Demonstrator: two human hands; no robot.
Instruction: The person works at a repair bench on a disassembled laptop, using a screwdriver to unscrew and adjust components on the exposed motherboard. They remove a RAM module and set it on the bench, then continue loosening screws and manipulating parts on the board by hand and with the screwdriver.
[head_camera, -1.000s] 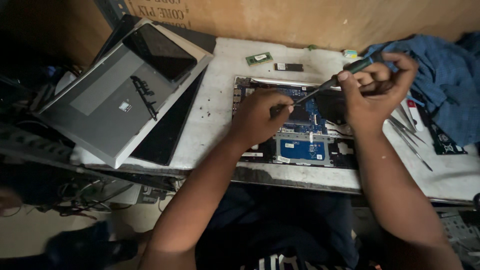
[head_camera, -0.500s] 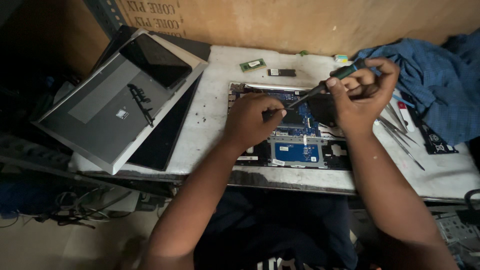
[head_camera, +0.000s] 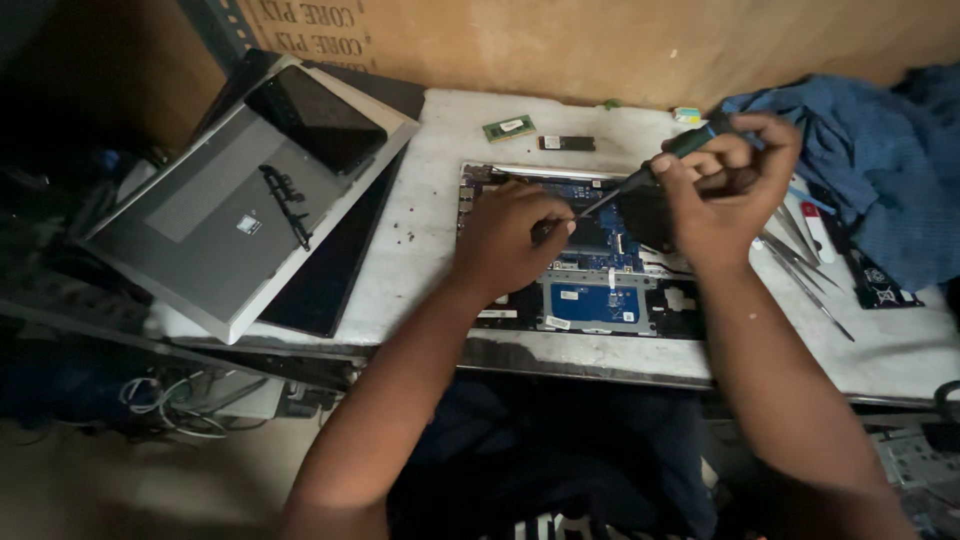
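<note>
On the white, scuffed tabletop (head_camera: 430, 260) lies an opened laptop (head_camera: 585, 250), its bottom cover off and its insides bare. It sits near the front edge, between the two forearms. A blue circuit board fills most of the shell, with a smaller blue plate lower down, pale labels and dark cut-outs around it; the frame at the far edge is thin, silvery metal.

The right hand (head_camera: 725, 195) is closed around a screwdriver (head_camera: 640, 180), fingers curled tight on its dark green handle. The slim metal shaft slants down and to the left, toward the board. The left hand (head_camera: 510, 240) rests on the board with its fingers bent narrow and pinched about the shaft's tip; whether they hold a screw there cannot be told.

Left of the work lies a grey laptop lid (head_camera: 220, 220), flat and matt, tilted across a black slab. A dark glossy phone (head_camera: 315, 118) rests on its far corner, and a short black cable (head_camera: 285, 200) lies on its middle.

Beyond the open shell sit a small green memory stick (head_camera: 509, 127) and a narrow black card (head_camera: 567, 143). To the right lies a crumpled blue cloth (head_camera: 860, 150), soft and folded, with thin metal tweezers (head_camera: 800, 265) fanned out beside it. Behind stands a brown cardboard wall (head_camera: 600, 40).
</note>
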